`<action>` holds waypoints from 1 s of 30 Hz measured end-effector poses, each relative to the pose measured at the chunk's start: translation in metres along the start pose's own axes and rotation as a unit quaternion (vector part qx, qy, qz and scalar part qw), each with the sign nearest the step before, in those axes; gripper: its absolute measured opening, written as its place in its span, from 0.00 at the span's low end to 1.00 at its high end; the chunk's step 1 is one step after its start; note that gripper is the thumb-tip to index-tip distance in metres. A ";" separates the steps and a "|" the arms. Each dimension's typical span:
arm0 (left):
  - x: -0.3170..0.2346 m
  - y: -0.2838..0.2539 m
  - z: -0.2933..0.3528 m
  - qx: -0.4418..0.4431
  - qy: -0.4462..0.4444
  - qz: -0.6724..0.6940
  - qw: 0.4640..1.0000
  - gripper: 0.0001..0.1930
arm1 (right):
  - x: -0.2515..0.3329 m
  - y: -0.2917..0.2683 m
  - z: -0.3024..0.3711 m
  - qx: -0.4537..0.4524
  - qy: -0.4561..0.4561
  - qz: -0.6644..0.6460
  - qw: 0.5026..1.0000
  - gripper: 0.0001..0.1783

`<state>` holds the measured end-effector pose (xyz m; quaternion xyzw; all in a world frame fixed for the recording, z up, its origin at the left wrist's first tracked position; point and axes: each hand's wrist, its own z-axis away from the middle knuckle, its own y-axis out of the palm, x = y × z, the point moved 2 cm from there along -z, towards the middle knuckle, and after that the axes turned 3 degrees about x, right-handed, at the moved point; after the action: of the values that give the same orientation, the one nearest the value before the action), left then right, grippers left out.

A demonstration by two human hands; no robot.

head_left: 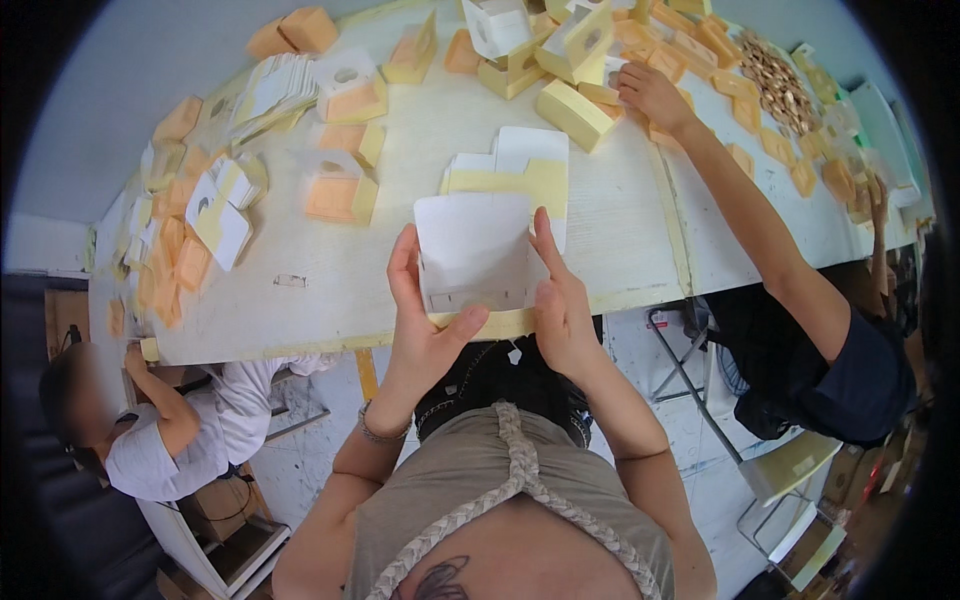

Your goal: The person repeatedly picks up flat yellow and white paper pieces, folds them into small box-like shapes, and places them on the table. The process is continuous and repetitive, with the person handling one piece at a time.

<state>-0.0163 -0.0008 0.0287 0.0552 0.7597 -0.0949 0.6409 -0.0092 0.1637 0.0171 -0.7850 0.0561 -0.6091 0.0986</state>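
Note:
Between my two hands is a small paper box (474,240), white inside with a pale yellow outer edge at the bottom. Its top is open and a white flap stands up at the far side. My left hand (425,310) grips the left side, thumb along the near edge. On the right side, my right hand (562,310) holds the box with its fingers upright and thumb against the wall. Just beyond the box lie flat, unfolded card blanks (510,170), white and yellow, on the table (390,280).
Orange trays in yellow boxes (340,195) stand left of centre, near a stack of white cards (275,95). More orange trays (180,250) pile up at the far left. A co-worker's arm (740,190) reaches over boxes at the right, near a heap of small brown pieces (775,85). Another person sits left.

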 end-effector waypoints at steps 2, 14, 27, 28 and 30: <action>-0.003 0.005 0.005 0.028 0.014 0.059 0.998 0.43 | -0.004 0.005 0.000 -0.051 0.047 -0.130 0.989 0.33; -0.002 -0.009 0.009 0.145 -0.056 0.105 0.982 0.20 | -0.004 -0.007 0.032 0.049 -0.009 -0.148 0.988 0.18; 0.015 -0.003 0.010 0.113 -0.033 0.027 0.993 0.17 | -0.002 -0.004 0.020 -0.031 -0.003 -0.251 0.967 0.22; 0.016 -0.004 0.011 0.098 -0.016 0.002 0.995 0.17 | -0.003 -0.004 0.019 -0.010 0.023 -0.276 0.961 0.20; 0.011 -0.002 0.013 0.102 0.032 -0.076 0.991 0.18 | -0.008 -0.009 0.015 0.032 0.076 -0.322 0.943 0.15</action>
<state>-0.0059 -0.0061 0.0160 0.0653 0.7679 -0.2191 0.5984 0.0031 0.1758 0.0082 -0.7088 -0.2122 -0.6677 -0.0823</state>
